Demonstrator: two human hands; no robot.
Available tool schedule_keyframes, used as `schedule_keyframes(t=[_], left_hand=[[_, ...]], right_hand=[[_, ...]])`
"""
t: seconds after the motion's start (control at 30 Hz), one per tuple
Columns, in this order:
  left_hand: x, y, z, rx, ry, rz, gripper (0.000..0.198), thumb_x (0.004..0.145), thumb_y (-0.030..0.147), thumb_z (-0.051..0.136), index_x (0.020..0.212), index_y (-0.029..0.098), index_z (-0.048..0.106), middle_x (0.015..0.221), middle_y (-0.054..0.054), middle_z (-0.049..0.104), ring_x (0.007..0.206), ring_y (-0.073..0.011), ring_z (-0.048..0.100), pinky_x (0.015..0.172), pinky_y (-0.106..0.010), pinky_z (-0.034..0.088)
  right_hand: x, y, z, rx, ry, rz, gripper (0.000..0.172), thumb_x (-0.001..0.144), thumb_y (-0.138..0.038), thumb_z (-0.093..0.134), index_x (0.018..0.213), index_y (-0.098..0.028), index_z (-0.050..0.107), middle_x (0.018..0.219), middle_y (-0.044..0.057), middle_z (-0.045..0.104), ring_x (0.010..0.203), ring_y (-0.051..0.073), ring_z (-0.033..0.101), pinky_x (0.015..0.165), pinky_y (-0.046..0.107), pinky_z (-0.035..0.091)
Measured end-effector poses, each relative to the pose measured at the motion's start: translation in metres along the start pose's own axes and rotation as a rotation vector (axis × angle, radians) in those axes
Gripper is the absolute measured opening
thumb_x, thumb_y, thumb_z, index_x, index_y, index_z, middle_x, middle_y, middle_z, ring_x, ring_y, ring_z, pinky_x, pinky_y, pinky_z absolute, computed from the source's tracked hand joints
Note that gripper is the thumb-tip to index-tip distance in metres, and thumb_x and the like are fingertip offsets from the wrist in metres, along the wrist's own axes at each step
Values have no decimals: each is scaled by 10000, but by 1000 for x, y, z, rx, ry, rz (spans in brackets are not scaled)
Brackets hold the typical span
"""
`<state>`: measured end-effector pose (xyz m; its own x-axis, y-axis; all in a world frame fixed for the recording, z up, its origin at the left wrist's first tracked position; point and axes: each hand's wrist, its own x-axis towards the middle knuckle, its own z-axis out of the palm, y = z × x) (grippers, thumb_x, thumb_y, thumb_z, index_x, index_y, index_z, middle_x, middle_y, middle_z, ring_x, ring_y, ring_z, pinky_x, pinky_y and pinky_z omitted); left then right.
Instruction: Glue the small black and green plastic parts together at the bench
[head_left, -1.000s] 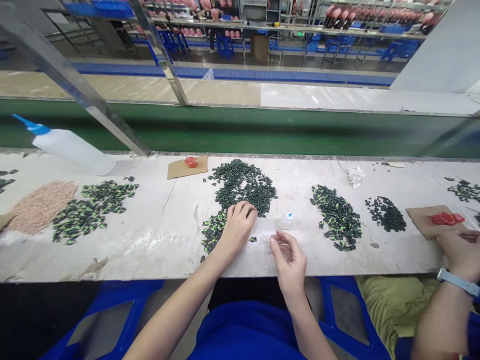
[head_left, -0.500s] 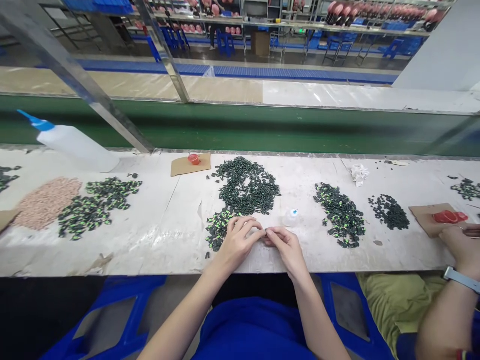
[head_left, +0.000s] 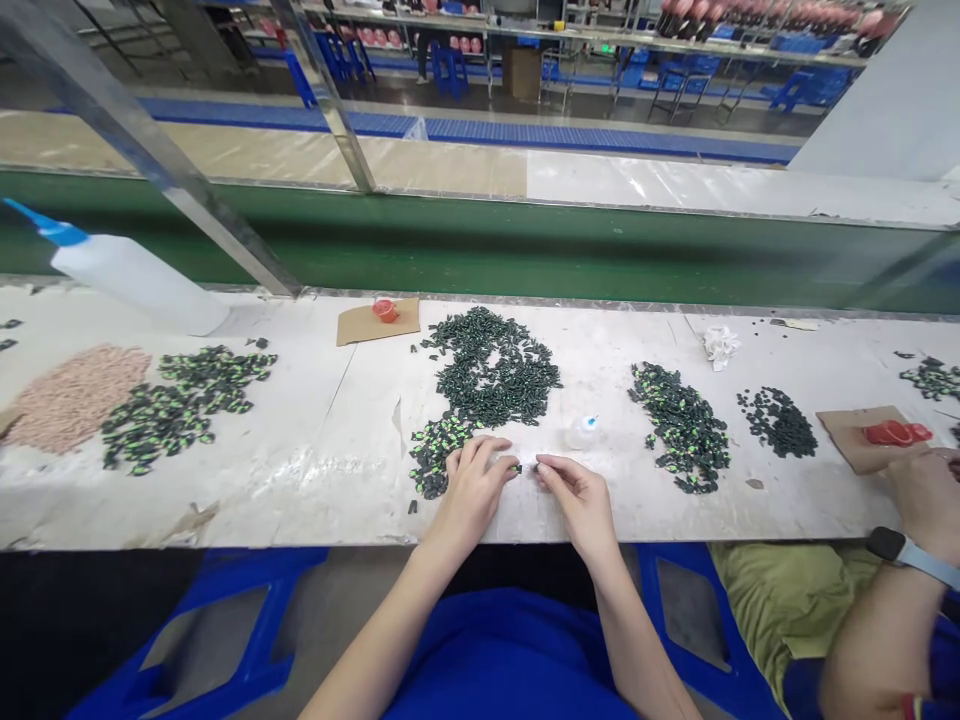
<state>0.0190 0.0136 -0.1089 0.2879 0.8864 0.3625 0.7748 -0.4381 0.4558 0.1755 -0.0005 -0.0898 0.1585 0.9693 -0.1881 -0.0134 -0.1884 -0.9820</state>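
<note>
My left hand [head_left: 474, 490] pinches a small dark piece with a green spot [head_left: 517, 468] between thumb and finger. Just right of it, a short gap away, my right hand [head_left: 581, 492] is closed at the fingertips on a tiny dark piece [head_left: 536, 466], too small to name. Beside my left hand lies a pile of black-and-green pieces [head_left: 435, 450], partly hidden by its fingers. Behind both hands spreads a larger pile of small dark green pieces [head_left: 499, 385]. A small clear bottle with a blue tip [head_left: 582, 432] stands beyond my right hand.
A large white squeeze bottle [head_left: 139, 280] leans at the left near pinkish pieces [head_left: 79, 395]. A red cup [head_left: 385, 311] sits on cardboard at the back. Right of me are more dark piles [head_left: 682, 430], crumpled tissue [head_left: 721, 346] and a co-worker's hand [head_left: 926, 495].
My hands were touching at the fingertips and have moved slightly apart, so a small piece now shows at each. The view has shifted a little.
</note>
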Motion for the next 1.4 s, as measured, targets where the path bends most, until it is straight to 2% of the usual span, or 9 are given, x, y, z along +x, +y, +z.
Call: schedule_keyframes(t=[0.17,0.33,0.47,0.57,0.77,0.9,1.23,1.3,1.4], left_hand=[[3,5,-7,-124,-38,-37,139,924,134,516,944,205,634,889,-40,743,862,-201,609,763,-351,332],[2,10,-17,-200,-28,-59,155,933,145,495,949,213,633,902,-27,746,862,-196,622,824,-375,336],[2,11,-23,-326,-33,-93,149,911,159,518,933,215,654,884,-27,734,848,-192,637,811,-354,408],[3,14,-29,-490,-19,-159,126,883,201,559,902,215,683,861,-35,716,834,-191,650,771,-322,479],[4,26,-43,-747,38,-304,108,821,249,634,867,210,723,851,-46,713,829,-192,676,756,-301,548],[4,32,-50,-808,57,-359,93,783,241,668,823,205,743,816,-48,723,798,-191,683,741,-294,558],[8,43,-55,-884,89,-420,76,735,227,692,761,203,759,768,-48,730,752,-189,677,720,-296,551],[8,44,-54,-895,89,-422,70,723,221,700,751,209,763,751,-44,730,739,-187,673,718,-299,546],[8,45,-55,-905,92,-419,60,706,210,709,731,214,764,734,-37,729,722,-185,669,705,-298,534]], right_hand=[[-5,-3,7,-117,52,-79,216,752,-383,689,848,-200,753,875,67,764,831,237,718,805,383,574],[-6,-10,9,-49,-26,-52,195,751,-373,697,818,-196,744,827,56,767,789,230,726,758,362,592],[-10,-12,11,-36,-33,-69,198,761,-382,694,794,-188,720,828,59,764,776,220,728,745,348,597],[-14,-11,11,-55,-35,-153,180,795,-366,666,801,-191,705,828,57,755,788,208,722,747,333,595],[-18,-16,9,-166,-13,-429,99,845,-263,626,806,-204,696,842,59,736,811,194,703,759,331,583],[-20,-19,7,-221,3,-563,86,855,-211,612,819,-213,691,825,55,730,782,183,696,722,323,580],[-22,-29,1,-313,-7,-713,110,849,-174,603,854,-228,699,825,59,736,759,201,695,681,364,580],[-23,-31,1,-318,-19,-716,111,839,-163,613,873,-233,691,823,54,734,752,197,693,675,359,584],[-26,-31,0,-273,-16,-643,153,817,-161,636,951,-228,666,834,48,728,737,181,693,667,326,593]])
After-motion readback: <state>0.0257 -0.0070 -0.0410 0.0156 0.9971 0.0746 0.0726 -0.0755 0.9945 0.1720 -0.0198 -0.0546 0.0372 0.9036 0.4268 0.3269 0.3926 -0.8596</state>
